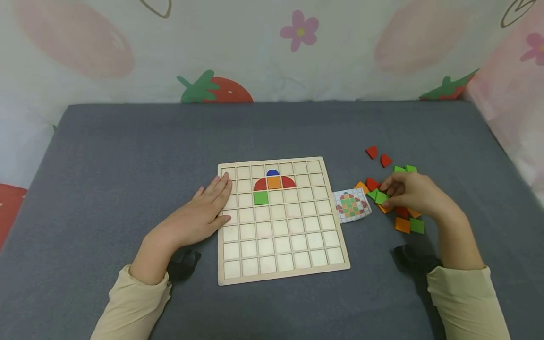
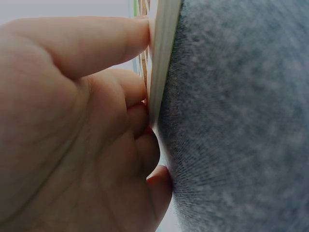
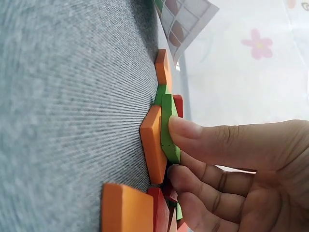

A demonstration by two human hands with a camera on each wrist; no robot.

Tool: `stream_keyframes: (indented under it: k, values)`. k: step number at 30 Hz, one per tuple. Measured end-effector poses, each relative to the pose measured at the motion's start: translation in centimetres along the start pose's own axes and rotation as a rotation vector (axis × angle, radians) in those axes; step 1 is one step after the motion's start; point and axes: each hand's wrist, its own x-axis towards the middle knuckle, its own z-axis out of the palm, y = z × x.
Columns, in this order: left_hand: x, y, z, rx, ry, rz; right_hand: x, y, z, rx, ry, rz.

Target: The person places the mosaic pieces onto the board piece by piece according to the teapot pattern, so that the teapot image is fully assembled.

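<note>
A wooden grid board lies in the middle of the grey table. My left hand rests on its left edge with straight fingers; in the left wrist view, the thumb touches the board's rim. On the board are a blue half-round piece, an orange square, two red quarter-rounds and a green square. At the right, my right hand pinches a green tile above an orange tile in the loose pile.
A printed pattern card lies against the board's right side. Several loose tiles lie around the right hand, among them an orange square and a green square. Two red pieces lie behind the pile. A patterned cloth hangs at the back.
</note>
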Motion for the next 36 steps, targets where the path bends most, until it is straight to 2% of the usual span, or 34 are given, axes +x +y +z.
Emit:
stream_keyframes:
  k: [24, 30, 36]
  values:
    - [-0.12, 0.03, -0.11, -0.008, 0.0, -0.001, 0.22, -0.2, 0.31, -0.028, -0.001, -0.016]
    - [-0.16, 0.05, -0.22, -0.015, -0.009, 0.002, 0.1, 0.03, 0.22, -0.005, -0.005, -0.028]
    - [-0.12, -0.03, -0.21, -0.015, -0.01, 0.0, -0.17, -0.26, -0.23, 0.043, 0.032, -0.018]
